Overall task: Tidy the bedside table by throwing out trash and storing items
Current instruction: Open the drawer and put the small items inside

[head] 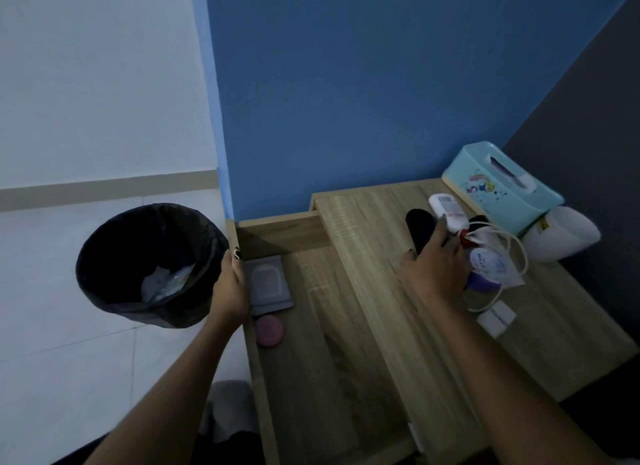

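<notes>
The wooden bedside table (pixel 561 343) stands against the blue wall with its drawer (pixel 332 360) pulled out to the left. My left hand (pixel 230 284) grips the drawer's front edge. In the drawer lie a grey flat pouch (pixel 268 286) and a pink round disc (pixel 269 330). My right hand (pixel 436 267) reaches over the tabletop and closes around a black oblong object (pixel 419 225). Beside it are a white bottle (pixel 446 210) with a red cap, a white cable (pixel 502 257) and a purple-and-white round item (pixel 488 267).
A bin lined with a black bag (pixel 149 264) stands on the pale floor left of the drawer, with trash inside. A teal tissue box (pixel 502 184) and a white rounded object (pixel 561 232) sit at the table's back right. A white plug (pixel 497 317) lies nearer.
</notes>
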Tool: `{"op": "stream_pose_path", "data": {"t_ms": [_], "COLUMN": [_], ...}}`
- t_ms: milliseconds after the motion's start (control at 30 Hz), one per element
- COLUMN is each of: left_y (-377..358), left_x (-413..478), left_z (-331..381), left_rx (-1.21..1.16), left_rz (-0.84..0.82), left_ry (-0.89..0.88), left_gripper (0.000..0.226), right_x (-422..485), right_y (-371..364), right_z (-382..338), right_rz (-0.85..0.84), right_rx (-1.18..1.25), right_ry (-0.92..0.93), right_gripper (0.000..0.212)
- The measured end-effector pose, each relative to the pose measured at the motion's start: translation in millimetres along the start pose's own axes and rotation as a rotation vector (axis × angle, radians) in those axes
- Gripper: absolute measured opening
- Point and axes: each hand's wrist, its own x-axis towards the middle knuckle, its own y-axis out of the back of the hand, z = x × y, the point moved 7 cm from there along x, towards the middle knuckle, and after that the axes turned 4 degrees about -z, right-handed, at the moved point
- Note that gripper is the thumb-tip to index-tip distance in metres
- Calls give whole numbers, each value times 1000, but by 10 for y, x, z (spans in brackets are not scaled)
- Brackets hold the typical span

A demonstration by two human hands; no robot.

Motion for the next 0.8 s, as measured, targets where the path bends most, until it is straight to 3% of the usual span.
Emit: {"op": "stream_pose_path", "data": {"t_ms": [267,533,800], "left_y": [6,12,4], "left_x": [1,-1,19], "left_z": [-22,-25,-60], "left_rx": [-7,1,10], "left_rz": [10,7,12], "left_ry": [9,1,22], "left_gripper": [46,49,50], "right_x": [39,-118,-212], "right_y": [-20,48,-8], "right_z": [35,-241,-485], "right_rz": [42,134,8], "right_rx": [-125,116,178], "right_ry": [90,235,260], "right_gripper": [60,63,65]}}
